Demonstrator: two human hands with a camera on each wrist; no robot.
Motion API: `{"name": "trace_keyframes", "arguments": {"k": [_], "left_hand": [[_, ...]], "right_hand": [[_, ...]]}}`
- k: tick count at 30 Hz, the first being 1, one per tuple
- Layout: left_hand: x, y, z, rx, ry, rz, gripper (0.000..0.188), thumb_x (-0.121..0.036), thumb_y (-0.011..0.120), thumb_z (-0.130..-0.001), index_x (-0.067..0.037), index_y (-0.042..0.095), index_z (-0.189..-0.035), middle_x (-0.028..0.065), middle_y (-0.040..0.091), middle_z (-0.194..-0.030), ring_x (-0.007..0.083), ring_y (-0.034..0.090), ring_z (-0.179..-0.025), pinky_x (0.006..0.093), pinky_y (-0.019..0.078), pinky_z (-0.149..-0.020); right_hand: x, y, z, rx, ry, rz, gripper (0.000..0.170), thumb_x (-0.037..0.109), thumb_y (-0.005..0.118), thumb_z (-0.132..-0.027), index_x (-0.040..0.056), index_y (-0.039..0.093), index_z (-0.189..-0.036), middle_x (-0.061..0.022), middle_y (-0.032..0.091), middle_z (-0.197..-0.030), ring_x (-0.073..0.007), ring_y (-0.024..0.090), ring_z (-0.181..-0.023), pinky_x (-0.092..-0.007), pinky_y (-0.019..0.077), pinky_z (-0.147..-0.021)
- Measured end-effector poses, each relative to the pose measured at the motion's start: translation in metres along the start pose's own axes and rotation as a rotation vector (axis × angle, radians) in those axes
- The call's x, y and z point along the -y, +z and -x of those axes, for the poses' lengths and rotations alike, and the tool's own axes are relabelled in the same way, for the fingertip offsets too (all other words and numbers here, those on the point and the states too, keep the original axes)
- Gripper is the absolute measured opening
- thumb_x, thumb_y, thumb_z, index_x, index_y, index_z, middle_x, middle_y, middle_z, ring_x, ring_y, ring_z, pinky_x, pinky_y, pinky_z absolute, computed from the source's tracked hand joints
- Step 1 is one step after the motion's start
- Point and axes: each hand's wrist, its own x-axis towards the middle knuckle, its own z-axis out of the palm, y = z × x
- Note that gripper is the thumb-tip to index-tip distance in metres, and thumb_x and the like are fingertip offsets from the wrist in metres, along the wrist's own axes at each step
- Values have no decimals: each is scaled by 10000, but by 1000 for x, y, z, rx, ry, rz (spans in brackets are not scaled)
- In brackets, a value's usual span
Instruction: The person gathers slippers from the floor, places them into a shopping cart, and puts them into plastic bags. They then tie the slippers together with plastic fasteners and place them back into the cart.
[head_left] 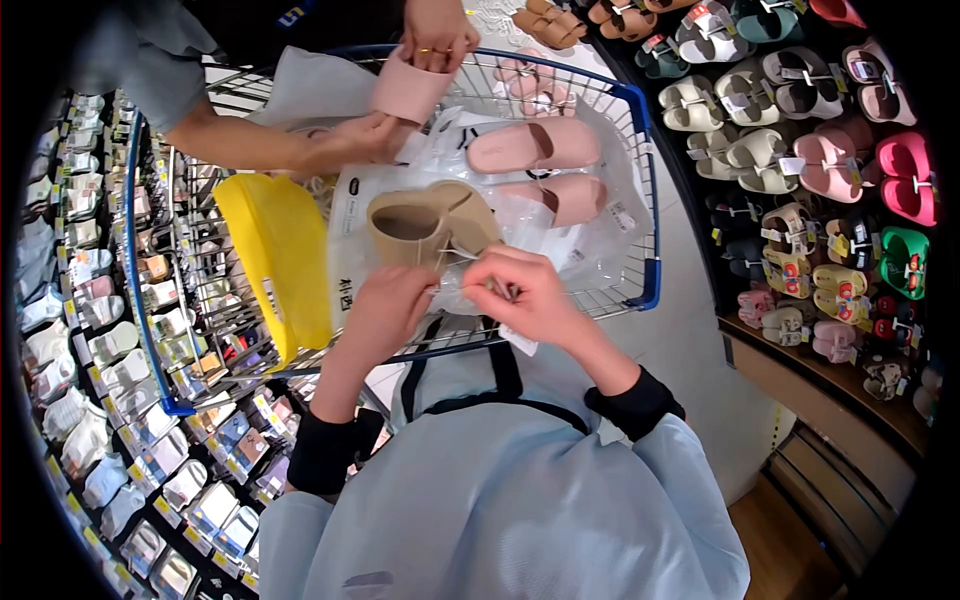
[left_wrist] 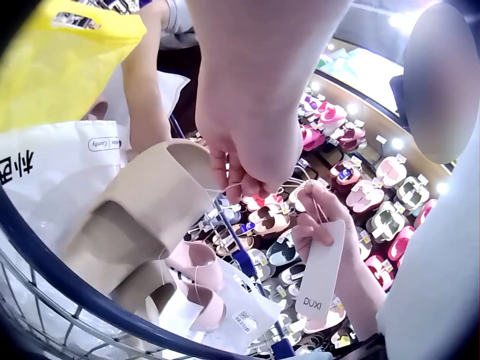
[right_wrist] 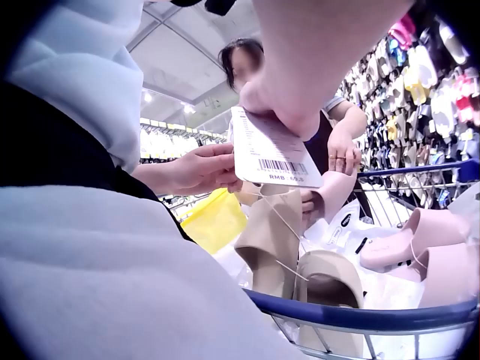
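Observation:
A pair of beige slides (head_left: 420,215) joined by thin white strings hangs over the cart's near side. My left hand (head_left: 385,310) pinches the string close to the slides (left_wrist: 161,199). Beside it, my right hand (head_left: 530,295) has its fingers curled round the string's other part, and a white tag (left_wrist: 322,274) dangles from that hand (left_wrist: 337,247). In the right wrist view the tag (right_wrist: 274,154) shows a barcode, with my left hand (right_wrist: 199,171) to its left. Whether the string is knotted or cut cannot be seen.
Pink slides (head_left: 535,145) on plastic bags and a yellow bag (head_left: 280,260) lie in the blue-rimmed cart (head_left: 650,200). Across it, another person's hands (head_left: 435,35) hold a pink slide (head_left: 410,88). Racks of slippers (head_left: 830,160) stand at the right, packaged goods (head_left: 150,430) at the left.

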Motion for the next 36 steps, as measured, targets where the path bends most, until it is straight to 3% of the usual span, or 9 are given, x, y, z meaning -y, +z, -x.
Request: {"name": "trace_keyframes", "arguments": {"k": [10,12,16,19,21,25,28,30,36], "left_hand": [[8,-13,1,-53,-130,-5,109,-101,513,-838,-38,527,-925,140,562,-810,331,546,-740,393,450,-662],[10,-27,4,-56,-310,127,97,-95,472,-871,-25,525,-911,124,565,-760,277,565,-682,329,444,-633],[26,-47,14,-247,-303,354,129,-101,433,-913,-13,521,-880,45,523,-689,123,485,-628,235,386,-582],[32,-48,14,-253,-191,341,149,-96,443,-910,-8,540,-839,44,536,-688,126,482,-608,236,389,-576],[28,-47,14,-229,-225,355,174,-93,448,-909,-6,553,-800,44,547,-689,120,492,-607,228,391,-580],[21,-42,8,-200,-206,445,144,-77,465,-899,-8,563,-820,52,542,-675,119,502,-614,229,395,-583],[21,-41,8,-245,-288,533,142,-83,475,-896,-11,577,-829,57,552,-755,132,508,-633,226,397,-602],[24,-38,8,-315,-151,292,169,-101,471,-903,-11,600,-843,52,553,-868,135,509,-646,215,398,-628],[12,-19,9,-323,-482,802,247,-179,461,-926,-5,627,-869,0,544,-936,46,378,-559,181,311,-530]], "right_hand": [[-34,-14,-4,-49,105,91,177,77,619,-797,49,640,-970,-35,576,-745,-93,455,-554,-224,357,-498],[-45,-19,-5,-17,229,72,213,73,564,-847,44,627,-1049,-36,612,-833,-68,506,-624,-202,388,-535],[-45,-9,-15,-100,142,-16,232,77,548,-855,49,617,-1075,-47,624,-885,-76,507,-623,-219,402,-536],[-31,3,-32,-11,57,39,264,75,535,-858,66,598,-1115,-46,632,-884,-85,516,-637,-247,421,-536],[-19,21,-47,134,83,125,280,81,537,-833,86,597,-1107,-129,631,-924,-236,600,-711,-277,464,-639],[-28,50,-54,192,0,92,286,81,535,-827,85,600,-1105,-145,622,-928,-266,592,-719,-297,470,-633],[-36,51,-51,230,193,-123,335,76,494,-858,85,547,-1188,-126,634,-987,-215,603,-709,-288,480,-614],[-38,43,-48,183,393,-651,480,60,424,-892,105,332,-1362,-102,617,-1096,-142,600,-739,-253,486,-607],[-20,35,-44,109,239,-395,683,38,383,-896,160,-28,-1428,-104,570,-1190,-148,610,-801,-250,490,-611]]}}
